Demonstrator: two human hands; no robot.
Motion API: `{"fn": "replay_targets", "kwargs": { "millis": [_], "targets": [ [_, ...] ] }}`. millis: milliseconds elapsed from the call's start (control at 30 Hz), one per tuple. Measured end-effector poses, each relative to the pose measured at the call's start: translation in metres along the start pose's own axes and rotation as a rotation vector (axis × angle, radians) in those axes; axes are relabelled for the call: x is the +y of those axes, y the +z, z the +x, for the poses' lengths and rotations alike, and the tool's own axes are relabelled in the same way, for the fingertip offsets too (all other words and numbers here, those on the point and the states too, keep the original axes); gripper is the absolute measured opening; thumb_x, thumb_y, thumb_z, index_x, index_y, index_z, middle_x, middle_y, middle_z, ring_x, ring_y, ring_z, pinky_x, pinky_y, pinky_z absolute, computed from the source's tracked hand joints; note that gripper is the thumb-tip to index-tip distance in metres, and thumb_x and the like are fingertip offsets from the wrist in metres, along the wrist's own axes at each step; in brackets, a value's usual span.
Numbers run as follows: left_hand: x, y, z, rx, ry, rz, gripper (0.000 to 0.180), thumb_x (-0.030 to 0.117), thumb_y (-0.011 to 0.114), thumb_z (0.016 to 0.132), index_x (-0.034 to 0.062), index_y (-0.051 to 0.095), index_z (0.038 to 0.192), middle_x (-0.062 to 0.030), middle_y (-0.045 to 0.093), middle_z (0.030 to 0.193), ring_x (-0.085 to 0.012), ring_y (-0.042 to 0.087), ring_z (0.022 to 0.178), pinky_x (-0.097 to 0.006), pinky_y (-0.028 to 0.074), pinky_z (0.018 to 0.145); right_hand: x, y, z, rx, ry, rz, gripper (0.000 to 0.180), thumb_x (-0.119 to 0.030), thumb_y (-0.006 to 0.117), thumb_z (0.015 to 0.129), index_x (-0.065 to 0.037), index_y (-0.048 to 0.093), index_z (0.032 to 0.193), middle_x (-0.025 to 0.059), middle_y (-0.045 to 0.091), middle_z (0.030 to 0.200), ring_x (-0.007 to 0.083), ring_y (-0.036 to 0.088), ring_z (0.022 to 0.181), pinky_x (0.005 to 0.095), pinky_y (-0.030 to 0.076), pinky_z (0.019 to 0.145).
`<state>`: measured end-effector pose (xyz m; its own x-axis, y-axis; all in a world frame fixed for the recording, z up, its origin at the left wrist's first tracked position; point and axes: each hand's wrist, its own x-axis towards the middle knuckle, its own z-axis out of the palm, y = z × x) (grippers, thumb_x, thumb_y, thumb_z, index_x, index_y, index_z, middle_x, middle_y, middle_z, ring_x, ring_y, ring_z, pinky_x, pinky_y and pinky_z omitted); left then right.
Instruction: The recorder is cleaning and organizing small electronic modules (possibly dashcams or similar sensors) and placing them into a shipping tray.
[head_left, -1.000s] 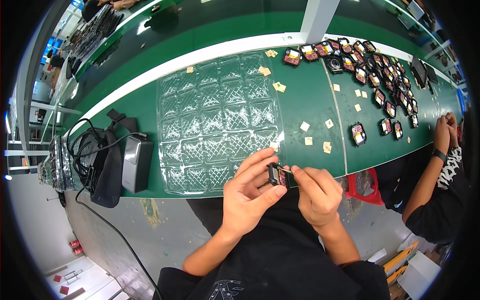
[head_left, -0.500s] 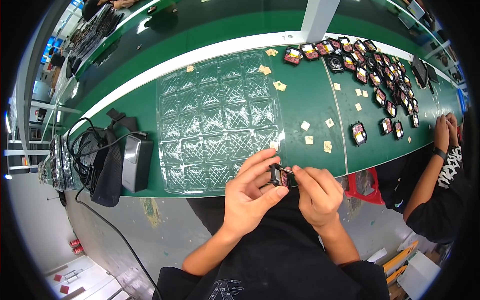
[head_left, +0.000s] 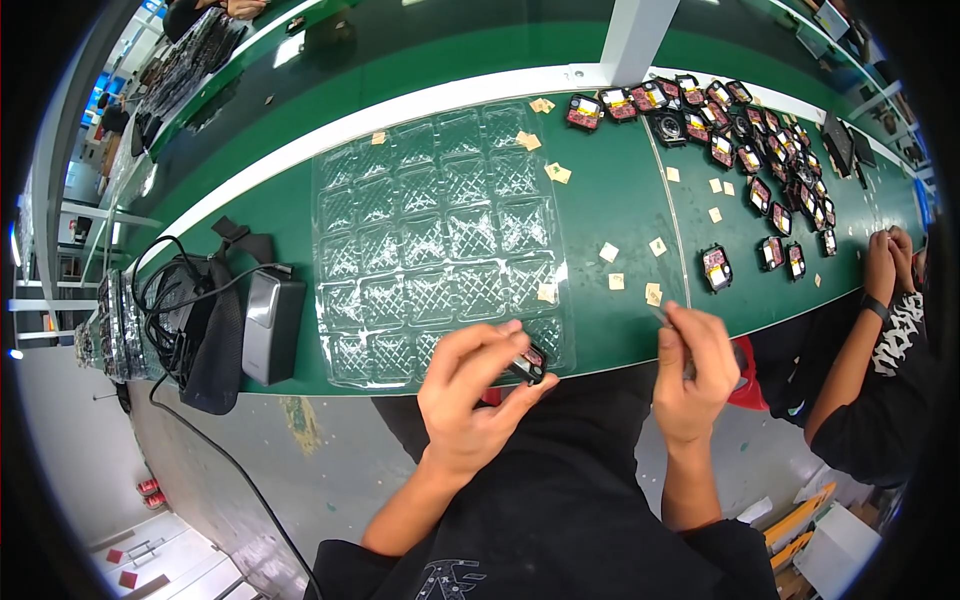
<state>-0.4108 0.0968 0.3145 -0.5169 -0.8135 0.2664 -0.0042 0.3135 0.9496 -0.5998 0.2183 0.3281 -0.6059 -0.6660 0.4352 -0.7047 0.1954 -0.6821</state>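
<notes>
I see the left hand (head_left: 470, 400) pinching a small black part (head_left: 530, 362) (over the clear blister tray (head_left: 440, 230)); the right hand (head_left: 690, 375) is apart from it.

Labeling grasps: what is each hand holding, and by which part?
Left hand pinches a small black module by its edges, fingertips and thumb. Right hand is closed; whether it holds anything cannot be told.

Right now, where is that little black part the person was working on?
In the head view, the small black part is pinched in the left hand, low centre, over the clear tray's near edge.
</notes>
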Motion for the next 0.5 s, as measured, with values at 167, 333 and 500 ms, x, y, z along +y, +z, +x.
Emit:
{"fn": "replay_targets", "kwargs": {
  "millis": [167,333,500],
  "targets": [
    [-0.007,0.006,-0.001,-0.035,0.291,0.608,0.035,0.014,0.092,0.064,0.0096,0.075,0.095,-0.0054,0.067,0.100,-0.0294,0.068,0.104,-0.053,0.047,0.104,0.014,-0.005,0.018,0.099,0.155,-0.339,0.029,-0.005,0.072,0.090,0.001,0.070,0.119,0.0187,0.063,0.122,0.0303,0.069,0.087,0.0386,0.056,0.070],
    [0.010,0.009,0.004,-0.137,0.212,0.764,0.033,0.025,0.088,0.072,0.0095,0.075,0.098,-0.0044,0.070,0.109,-0.0300,0.063,0.116,-0.055,0.038,0.111,0.023,-0.008,0.022,0.021,0.214,-0.493,0.035,-0.016,0.077,0.090,-0.004,0.069,0.122,0.0142,0.064,0.129,0.0281,0.073,0.088,0.0391,0.056,0.075],
    [0.000,0.004,-0.003,-0.180,0.242,0.782,0.034,0.022,0.083,0.079,0.0092,0.074,0.109,-0.0052,0.070,0.120,-0.0292,0.060,0.123,-0.057,0.035,0.113,0.025,-0.004,0.019,-0.006,0.182,-0.373,0.031,-0.009,0.079,0.086,-0.003,0.070,0.115,0.0132,0.067,0.124,0.0275,0.073,0.084,0.0359,0.057,0.072]
  ]
}}
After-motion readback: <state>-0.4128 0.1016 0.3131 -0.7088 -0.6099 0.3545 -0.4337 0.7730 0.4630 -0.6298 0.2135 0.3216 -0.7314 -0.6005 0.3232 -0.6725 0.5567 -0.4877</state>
